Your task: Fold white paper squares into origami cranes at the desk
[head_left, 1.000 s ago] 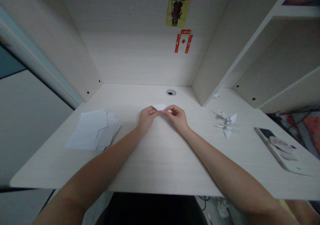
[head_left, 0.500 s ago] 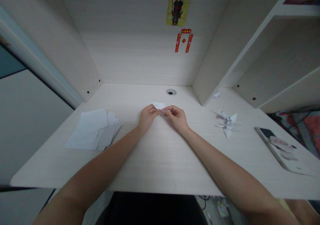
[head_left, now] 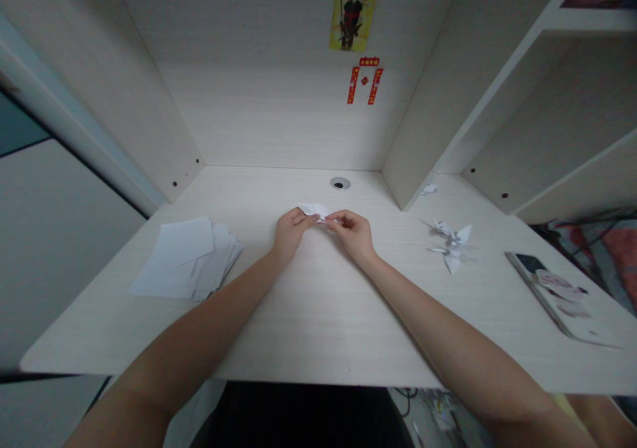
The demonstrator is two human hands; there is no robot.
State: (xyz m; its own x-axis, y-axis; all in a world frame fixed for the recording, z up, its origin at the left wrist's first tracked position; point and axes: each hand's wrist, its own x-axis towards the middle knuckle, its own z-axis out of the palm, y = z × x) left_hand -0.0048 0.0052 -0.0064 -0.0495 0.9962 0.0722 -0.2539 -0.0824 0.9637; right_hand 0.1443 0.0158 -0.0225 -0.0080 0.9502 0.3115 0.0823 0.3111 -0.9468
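Observation:
A small folded white paper piece (head_left: 312,210) lies at the middle of the pale wooden desk (head_left: 323,302). My left hand (head_left: 289,233) pinches its left part with curled fingers. My right hand (head_left: 352,233) pinches its right end, fingertips pressed together. Both hands meet over the paper, and much of it is hidden under the fingers.
A fanned stack of white paper sheets (head_left: 186,259) lies to the left. Folded white paper cranes (head_left: 452,243) sit to the right, one more (head_left: 428,188) by the shelf divider. A book (head_left: 555,295) lies at the far right. A cable hole (head_left: 340,183) is at the back.
The folded paper has shifted slightly leftward between my fingers. Both hands stay in nearly the same place.

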